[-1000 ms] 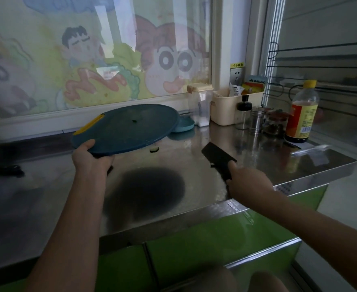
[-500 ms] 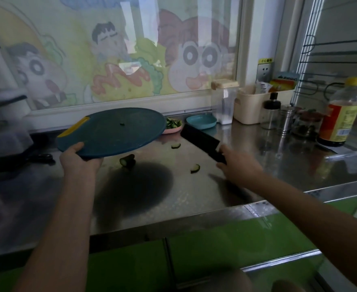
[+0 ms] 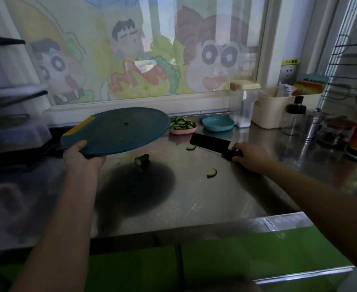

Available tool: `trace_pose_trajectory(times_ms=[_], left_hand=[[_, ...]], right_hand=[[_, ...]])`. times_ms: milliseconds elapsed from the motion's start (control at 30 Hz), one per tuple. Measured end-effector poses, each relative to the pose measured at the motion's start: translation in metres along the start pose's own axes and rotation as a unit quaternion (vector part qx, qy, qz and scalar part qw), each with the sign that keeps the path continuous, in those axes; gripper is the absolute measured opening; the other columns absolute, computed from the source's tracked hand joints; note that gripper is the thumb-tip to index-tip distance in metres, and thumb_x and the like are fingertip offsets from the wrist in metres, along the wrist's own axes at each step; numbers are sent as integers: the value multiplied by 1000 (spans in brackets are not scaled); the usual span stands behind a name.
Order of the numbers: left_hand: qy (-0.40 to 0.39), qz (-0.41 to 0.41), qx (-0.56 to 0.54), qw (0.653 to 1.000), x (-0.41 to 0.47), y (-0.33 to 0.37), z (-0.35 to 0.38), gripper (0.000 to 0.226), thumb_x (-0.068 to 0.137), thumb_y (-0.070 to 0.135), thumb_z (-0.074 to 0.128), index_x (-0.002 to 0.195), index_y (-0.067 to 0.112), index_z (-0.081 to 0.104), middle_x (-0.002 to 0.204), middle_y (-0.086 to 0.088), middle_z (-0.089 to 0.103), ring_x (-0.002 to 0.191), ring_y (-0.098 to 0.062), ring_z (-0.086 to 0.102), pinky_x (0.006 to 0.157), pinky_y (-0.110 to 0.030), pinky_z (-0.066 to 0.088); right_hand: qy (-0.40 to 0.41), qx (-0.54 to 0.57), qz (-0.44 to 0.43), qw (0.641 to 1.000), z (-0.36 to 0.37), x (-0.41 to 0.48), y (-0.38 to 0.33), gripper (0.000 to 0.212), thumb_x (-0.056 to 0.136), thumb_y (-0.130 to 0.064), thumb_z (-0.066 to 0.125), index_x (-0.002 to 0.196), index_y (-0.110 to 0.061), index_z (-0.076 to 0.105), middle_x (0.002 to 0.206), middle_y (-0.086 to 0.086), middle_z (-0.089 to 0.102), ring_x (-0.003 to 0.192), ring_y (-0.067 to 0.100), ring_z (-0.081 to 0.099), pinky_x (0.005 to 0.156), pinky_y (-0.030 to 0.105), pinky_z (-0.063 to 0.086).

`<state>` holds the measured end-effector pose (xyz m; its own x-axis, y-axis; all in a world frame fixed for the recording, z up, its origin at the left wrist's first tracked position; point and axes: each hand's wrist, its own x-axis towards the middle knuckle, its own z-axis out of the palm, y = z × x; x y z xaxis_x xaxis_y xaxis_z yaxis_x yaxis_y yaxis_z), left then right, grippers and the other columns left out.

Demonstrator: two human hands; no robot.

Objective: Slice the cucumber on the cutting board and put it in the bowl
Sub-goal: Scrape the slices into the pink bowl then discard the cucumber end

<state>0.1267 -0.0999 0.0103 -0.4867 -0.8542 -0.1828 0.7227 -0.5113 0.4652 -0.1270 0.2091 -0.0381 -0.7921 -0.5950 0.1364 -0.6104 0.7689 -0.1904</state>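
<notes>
back: our round blue cutting board [image 3: 118,131] left of the pink bowl [image 3: 183,131]
front: cucumber stub [image 3: 142,160] on steel counter [image 3: 226,197]

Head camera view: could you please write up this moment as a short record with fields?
Left hand: grips the near edge of the cutting board, held above the counter
Right hand: grips the knife by its handle, blade toward the bowl
Bowl: pink, holds cucumber slices, beside the board's far edge
Counter: cucumber stub and two loose slices lie on it
Board: one small green scrap on it
Blue dish: right of the bowl
</notes>
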Motion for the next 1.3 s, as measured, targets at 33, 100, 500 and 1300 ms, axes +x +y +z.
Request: trace_pose_trajectory(times_ms=[33, 100, 500, 1300], left_hand=[[-1, 4, 0, 1000, -1, 1, 1, 42, 88, -2, 49, 127, 15, 43, 109, -13, 55, 97, -32, 57, 87, -51, 51], [-4, 9, -4, 1000, -4, 3, 3, 46, 85, -4, 50, 127, 15, 42, 109, -13, 55, 97, -32, 57, 89, -51, 50], [9, 38, 18, 999, -2, 19, 5, 33, 90, -1, 48, 119, 13, 41, 107, -12, 54, 96, -31, 56, 87, -48, 50], [2, -12, 13, 1000, -13, -30, 13, 36, 90, -2, 46, 121, 15, 41, 105, -13, 54, 93, -32, 57, 80, -50, 51]], right_hand=[[-10, 12, -4, 1000, 0, 5, -3, 36, 92, -30, 58, 126, -21, 52, 123, 6, 57, 106, 22, 56, 86, 32, 47], [-31, 43, -9, 999, 0, 18, -12, 35, 91, -25, 59, 125, -21, 55, 123, 6, 58, 105, 22, 56, 87, 32, 47], [-94, 81, -151, 981, 18, 76, -88, 42, 90, -15, 60, 131, -24, 56, 120, 6, 61, 98, 18, 55, 78, 21, 35], [-85, 25, -146, 985, -28, 11, -18, 35, 92, -19, 57, 126, -20, 52, 122, 4, 59, 106, 19, 56, 89, 29, 44]])
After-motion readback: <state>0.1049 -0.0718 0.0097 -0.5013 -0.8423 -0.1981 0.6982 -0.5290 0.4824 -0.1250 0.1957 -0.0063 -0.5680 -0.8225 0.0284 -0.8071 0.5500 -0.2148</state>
